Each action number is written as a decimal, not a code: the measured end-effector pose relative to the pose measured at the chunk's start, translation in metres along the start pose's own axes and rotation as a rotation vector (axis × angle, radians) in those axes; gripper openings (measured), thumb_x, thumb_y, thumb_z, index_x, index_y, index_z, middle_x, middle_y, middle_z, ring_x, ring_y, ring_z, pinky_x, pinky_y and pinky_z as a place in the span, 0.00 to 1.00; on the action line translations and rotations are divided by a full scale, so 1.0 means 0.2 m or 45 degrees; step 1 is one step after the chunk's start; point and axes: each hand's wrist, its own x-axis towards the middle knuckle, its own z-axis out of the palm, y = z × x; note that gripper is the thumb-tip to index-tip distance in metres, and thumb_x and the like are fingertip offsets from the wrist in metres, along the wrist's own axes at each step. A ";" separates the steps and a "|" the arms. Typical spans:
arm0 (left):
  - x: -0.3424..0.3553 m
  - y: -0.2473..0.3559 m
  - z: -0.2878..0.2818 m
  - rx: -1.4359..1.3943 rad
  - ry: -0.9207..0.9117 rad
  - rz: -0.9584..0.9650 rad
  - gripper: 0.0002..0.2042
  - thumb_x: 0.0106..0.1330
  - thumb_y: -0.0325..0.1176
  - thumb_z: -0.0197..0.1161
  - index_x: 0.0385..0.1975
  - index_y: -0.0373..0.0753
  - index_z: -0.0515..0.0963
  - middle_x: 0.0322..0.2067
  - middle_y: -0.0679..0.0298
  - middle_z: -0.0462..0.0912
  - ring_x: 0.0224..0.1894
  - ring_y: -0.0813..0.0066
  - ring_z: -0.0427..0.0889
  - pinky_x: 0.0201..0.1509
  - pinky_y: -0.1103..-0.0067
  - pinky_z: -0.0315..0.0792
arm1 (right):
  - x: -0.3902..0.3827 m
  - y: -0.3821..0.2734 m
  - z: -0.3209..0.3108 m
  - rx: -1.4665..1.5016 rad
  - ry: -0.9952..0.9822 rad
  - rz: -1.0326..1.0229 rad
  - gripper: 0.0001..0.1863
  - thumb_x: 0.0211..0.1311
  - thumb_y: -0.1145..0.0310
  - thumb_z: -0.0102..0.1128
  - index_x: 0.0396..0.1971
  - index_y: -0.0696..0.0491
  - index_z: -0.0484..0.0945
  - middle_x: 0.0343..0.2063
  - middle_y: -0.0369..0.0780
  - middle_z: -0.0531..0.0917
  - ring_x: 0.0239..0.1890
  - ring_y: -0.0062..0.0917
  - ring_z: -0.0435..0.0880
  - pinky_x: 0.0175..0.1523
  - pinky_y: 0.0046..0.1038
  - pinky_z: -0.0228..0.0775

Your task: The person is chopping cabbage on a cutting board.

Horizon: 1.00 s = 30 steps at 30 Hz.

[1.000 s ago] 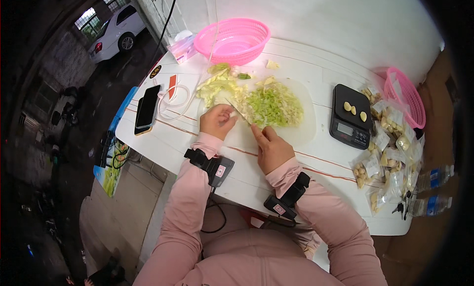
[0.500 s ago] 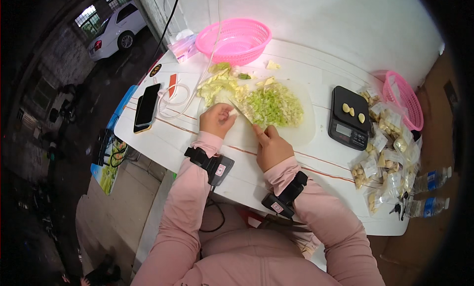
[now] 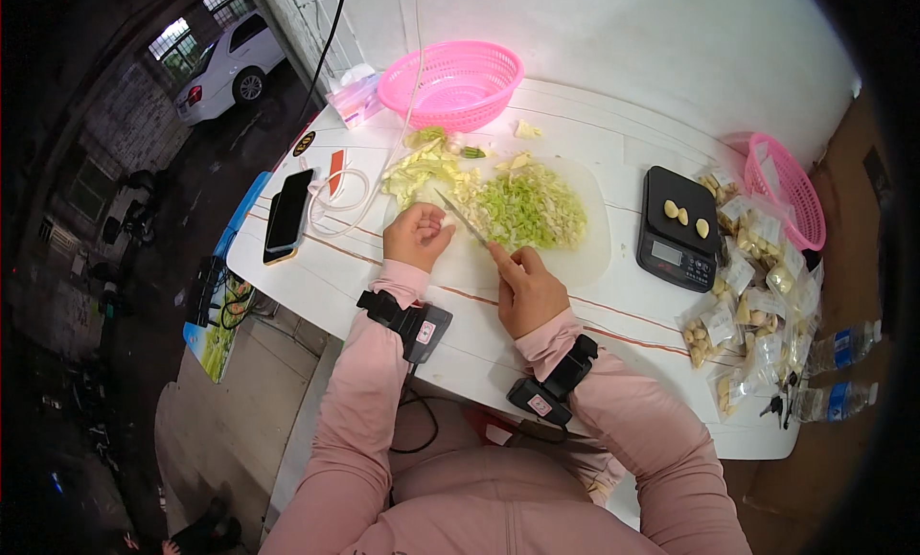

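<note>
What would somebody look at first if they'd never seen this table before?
Probably the big pink basket, bright against the wall at the back of the table. Next might come the heap of chopped greens on the pale board in the middle, with the knife in the right hand just beside it. Three pale cloves also stand out on the black scale to the right.

I'm seeing smooth metal on the knife (image 3: 463, 218), translucent plastic on the board (image 3: 594, 243), glossy plastic on the larger basket (image 3: 491, 103), wrinkled matt cloth on the sleeves (image 3: 353, 402).
</note>
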 end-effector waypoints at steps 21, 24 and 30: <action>-0.01 0.01 -0.01 0.002 -0.065 -0.078 0.12 0.54 0.18 0.67 0.36 0.33 0.73 0.31 0.68 0.75 0.33 0.86 0.73 0.39 0.89 0.72 | 0.03 -0.07 -0.02 -0.258 -0.216 -0.042 0.26 0.53 0.75 0.52 0.55 0.52 0.68 0.35 0.43 0.75 0.28 0.35 0.81 0.31 0.35 0.75; 0.00 0.00 0.00 0.004 -0.045 -0.038 0.12 0.51 0.21 0.68 0.34 0.34 0.75 0.29 0.67 0.77 0.31 0.84 0.75 0.37 0.87 0.73 | 0.03 -0.08 -0.02 -0.292 -0.269 -0.016 0.26 0.54 0.75 0.51 0.56 0.52 0.68 0.35 0.43 0.75 0.28 0.35 0.81 0.32 0.35 0.75; 0.01 -0.02 0.02 0.101 -0.022 0.039 0.11 0.50 0.24 0.70 0.32 0.34 0.76 0.26 0.66 0.78 0.29 0.83 0.77 0.35 0.84 0.75 | 0.03 -0.05 0.01 -0.326 -0.328 0.056 0.25 0.54 0.74 0.51 0.56 0.52 0.67 0.35 0.44 0.75 0.27 0.37 0.82 0.32 0.36 0.75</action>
